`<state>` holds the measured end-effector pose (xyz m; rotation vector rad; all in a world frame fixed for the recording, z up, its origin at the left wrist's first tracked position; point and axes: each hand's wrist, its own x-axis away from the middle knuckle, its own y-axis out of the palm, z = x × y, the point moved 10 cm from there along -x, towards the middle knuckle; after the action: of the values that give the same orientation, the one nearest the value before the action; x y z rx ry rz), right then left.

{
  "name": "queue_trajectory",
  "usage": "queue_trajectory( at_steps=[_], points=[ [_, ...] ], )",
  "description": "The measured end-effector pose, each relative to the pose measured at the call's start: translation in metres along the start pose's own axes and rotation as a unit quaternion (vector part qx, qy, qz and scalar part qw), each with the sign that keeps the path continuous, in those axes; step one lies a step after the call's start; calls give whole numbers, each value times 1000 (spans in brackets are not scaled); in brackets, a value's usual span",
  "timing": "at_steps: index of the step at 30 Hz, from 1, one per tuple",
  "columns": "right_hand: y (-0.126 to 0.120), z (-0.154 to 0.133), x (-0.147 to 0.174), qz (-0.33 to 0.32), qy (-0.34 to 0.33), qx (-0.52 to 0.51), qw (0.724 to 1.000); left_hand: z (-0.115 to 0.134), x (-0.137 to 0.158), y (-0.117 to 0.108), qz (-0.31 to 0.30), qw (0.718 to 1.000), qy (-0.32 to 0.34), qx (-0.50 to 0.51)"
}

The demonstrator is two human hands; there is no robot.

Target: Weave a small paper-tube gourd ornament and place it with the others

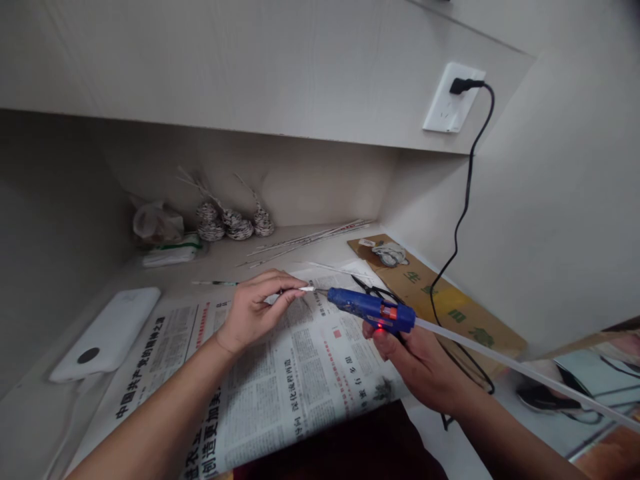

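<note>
My right hand grips a blue hot glue gun by its handle. A red light glows on the gun, and a long white glue stick runs out of its back. Between thumb and fingertips, my left hand pinches a small white paper piece. The gun's metal nozzle points left and meets or nearly meets the tip of that piece; I cannot tell which. Under both hands lies a printed newspaper. Black-handled scissors rest just behind the gun, partly hidden by it.
Several woven paper gourds stand at the back, beside thin paper sticks and a plastic bag. At left lies a white power bank-like device. Cardboard covers the right side. A black cord hangs from the wall socket.
</note>
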<state>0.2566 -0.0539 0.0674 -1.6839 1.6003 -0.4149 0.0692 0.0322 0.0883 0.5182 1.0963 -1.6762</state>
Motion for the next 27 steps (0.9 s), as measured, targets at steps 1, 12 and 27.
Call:
queue_trajectory(
  at_steps=[1,12,27],
  points=[
    [0,0,0,-4,2,0,1000,0,0,0,1,1000,1,0],
    [1,-7,-2,-8,-4,-14,1000,2,0,0,-6,1000,6,5],
    [1,-1,-2,-2,0,-5,1000,2,1,2,-11,1000,5,15]
  ],
)
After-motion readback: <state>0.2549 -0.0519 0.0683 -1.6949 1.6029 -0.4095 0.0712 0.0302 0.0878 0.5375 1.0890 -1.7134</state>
